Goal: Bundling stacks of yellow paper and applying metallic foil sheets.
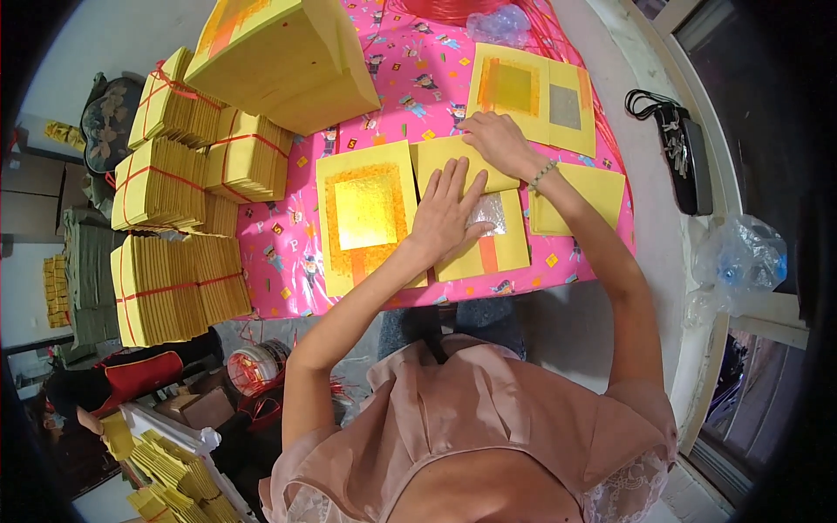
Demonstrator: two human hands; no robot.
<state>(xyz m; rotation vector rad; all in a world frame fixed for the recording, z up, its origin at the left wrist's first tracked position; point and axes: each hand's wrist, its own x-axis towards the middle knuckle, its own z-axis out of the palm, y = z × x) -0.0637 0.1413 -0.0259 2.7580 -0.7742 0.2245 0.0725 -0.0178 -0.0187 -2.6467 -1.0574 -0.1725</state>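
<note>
A: Yellow paper sheet [475, 213], silver foil square at its centre, lies mid-table on the pink cloth [279, 253]. Why both hands on it?
B: Left hand [446, 218] lies flat, fingers spread, pinning it; right hand [497, 139] presses its folded top edge. Neither clenches.
A: Neighbours?
B: Gold-foil sheet [366, 213] just left.

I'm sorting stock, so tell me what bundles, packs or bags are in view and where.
Tied bundles: left of the table, yellow paper stacks bound with red string.
Loose stack: table's far left, thick, yellow.
Clear plastic bag: right ledge, crumpled.
Black case: right ledge, oblong.
</note>
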